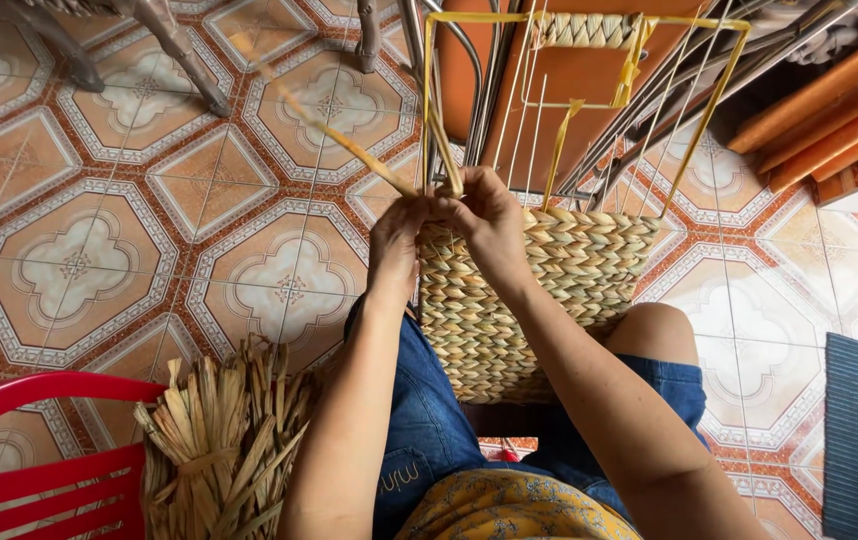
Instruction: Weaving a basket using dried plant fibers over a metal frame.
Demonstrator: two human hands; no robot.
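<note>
Matt woven-straw basket [539, 290]; glossy, perhaps ceramic, floor [149, 200].

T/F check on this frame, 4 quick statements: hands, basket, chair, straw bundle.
1. Both hands, left hand and right hand, meet at the top edge of the woven basket. True.
2. The basket stands on the floor tiles. False: it rests between the person's knees.
3. A red chair is at lower left. True.
4. The straw bundle lies inside the basket. False: it sits beside the chair, apart from the basket.
</note>
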